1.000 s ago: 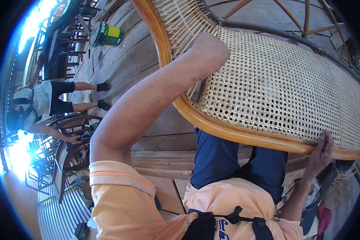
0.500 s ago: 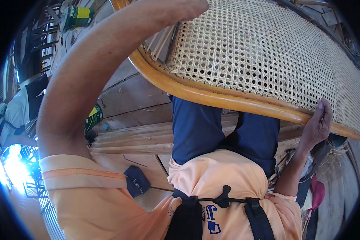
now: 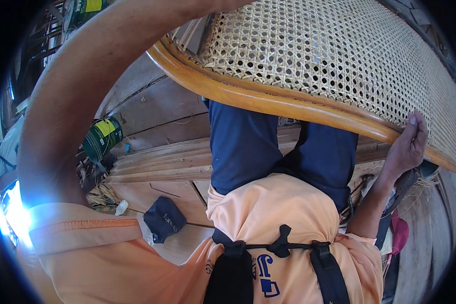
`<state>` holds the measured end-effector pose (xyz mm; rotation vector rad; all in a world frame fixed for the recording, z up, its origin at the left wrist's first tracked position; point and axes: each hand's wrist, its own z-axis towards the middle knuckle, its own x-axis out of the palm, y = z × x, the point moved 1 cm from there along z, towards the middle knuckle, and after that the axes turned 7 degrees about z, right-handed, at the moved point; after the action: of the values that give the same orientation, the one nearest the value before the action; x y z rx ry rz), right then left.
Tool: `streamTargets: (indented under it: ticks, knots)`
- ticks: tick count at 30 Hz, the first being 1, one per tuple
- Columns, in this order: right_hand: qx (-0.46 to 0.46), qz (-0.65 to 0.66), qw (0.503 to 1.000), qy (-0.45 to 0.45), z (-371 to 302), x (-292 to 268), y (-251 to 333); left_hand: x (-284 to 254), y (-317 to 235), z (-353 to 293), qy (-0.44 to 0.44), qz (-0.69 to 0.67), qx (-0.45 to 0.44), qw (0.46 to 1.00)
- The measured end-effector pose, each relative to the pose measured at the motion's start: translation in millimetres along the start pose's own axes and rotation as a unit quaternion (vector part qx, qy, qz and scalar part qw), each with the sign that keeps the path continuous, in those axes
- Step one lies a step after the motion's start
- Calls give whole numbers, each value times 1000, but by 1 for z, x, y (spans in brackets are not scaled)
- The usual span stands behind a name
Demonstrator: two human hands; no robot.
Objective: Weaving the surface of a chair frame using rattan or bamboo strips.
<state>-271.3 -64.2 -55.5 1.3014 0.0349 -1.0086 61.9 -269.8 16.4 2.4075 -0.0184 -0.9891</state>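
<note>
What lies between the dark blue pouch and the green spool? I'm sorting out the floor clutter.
In the head view, between the dark blue pouch and the green spool lie bare wooden planks, with a small white piece near the pouch.

Bright daylight all over, pretty even on the woven cane panel (image 3: 339,55), which stays sharp enough to count holes. Harsh blown-out glare sits far left of it, low at the rim. Under its wooden frame (image 3: 268,99) there's soft shadow. Heavy fisheye bending, black corners, and the raised forearm (image 3: 81,86) looks a bit soft.
</note>
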Motion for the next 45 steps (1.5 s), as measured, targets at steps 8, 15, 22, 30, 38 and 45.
streamTargets:
  ticks: [8, 15, 22, 30, 38, 45]
  knots:
    - [-29, -41, 999, -2, 1, -2, 0, 0, -10, -3, 29, -43, -108, 993]
    - [-56, -7, 997, -44, -4, 4, 5, 19, -20, -8, -84, -24, -75, 993]
    - [-151, 7, 988, -29, 3, -10, 0, 34, -26, -4, -155, -13, -83, 984]
    - [-33, 202, 977, -61, -6, -98, -16, 33, -20, -16, -22, -42, -236, 971]
    - [300, -63, 952, -20, -152, -215, -113, 38, -19, -10, 24, -162, -364, 917]
    - [269, -165, 945, -86, -234, -212, -145, 66, -10, 3, 8, -217, -399, 891]
